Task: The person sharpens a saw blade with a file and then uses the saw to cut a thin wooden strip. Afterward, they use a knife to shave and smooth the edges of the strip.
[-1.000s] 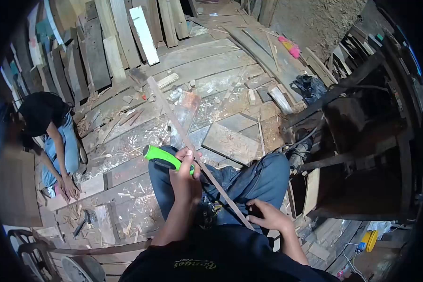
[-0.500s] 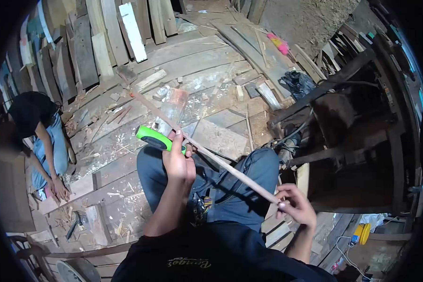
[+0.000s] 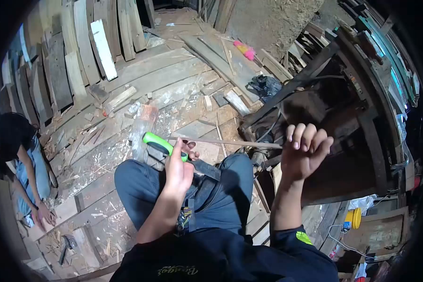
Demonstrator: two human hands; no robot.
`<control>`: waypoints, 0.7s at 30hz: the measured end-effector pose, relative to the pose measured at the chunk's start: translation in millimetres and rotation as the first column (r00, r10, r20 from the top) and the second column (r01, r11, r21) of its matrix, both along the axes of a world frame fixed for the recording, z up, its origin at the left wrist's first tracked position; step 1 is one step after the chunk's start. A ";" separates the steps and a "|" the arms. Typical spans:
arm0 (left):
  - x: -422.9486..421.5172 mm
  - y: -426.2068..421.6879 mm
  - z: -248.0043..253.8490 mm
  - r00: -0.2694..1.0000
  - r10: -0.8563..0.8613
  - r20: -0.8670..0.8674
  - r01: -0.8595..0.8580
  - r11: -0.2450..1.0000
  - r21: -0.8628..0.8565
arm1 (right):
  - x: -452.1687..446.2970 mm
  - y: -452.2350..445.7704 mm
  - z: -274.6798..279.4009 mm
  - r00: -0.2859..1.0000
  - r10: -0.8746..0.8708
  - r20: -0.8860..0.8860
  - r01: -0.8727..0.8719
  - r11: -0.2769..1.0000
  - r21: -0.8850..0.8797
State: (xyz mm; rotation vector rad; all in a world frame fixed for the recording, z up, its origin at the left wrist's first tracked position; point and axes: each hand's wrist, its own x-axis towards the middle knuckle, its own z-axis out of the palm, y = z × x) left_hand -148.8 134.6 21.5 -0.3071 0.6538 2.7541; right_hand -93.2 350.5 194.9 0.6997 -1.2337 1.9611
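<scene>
My left hand point(image 3: 179, 164) is closed around the green-and-black handle point(image 3: 160, 144) of a hand saw, whose dark blade lies in shadow over my lap. A thin wooden strip point(image 3: 230, 141) runs rightward from the fingers of that same hand, roughly level across my knees. My right hand point(image 3: 304, 150) is raised beside the strip's right end, palm turned toward me, fingers loosely curled and slightly apart. Nothing shows inside those fingers. Whether the strip's end touches the hand's outer edge or passes behind it, I cannot tell.
A co-worker point(image 3: 26, 160) crouches at left, hands near the floor. Boards point(image 3: 56, 70) lean along the back left. Wood scraps and shavings litter the plank floor point(image 3: 113, 188). A dark wooden frame point(image 3: 357, 108) stands close on my right, with a yellow reel point(image 3: 356, 218) below it.
My right hand has risen from the strip's lower end and turned palm toward me. The strip has swung from a steep diagonal to nearly level. The view has shifted right.
</scene>
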 end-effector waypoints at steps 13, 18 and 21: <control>63.1 -92.0 3.3 0.961 -0.053 0.272 0.075 0.995 -0.068 | -58.6 -30.6 -48.0 0.952 0.015 0.304 -0.049 0.993 0.105; 53.2 -109.3 -13.7 0.987 0.135 -0.091 -0.152 0.962 -0.225 | -66.0 -27.9 -72.9 0.939 0.014 0.343 -0.053 0.993 0.105; 46.4 -100.7 11.3 0.958 0.224 -0.178 -0.275 0.889 -0.365 | -63.9 -29.3 -72.2 0.934 0.015 0.358 -0.056 0.993 0.104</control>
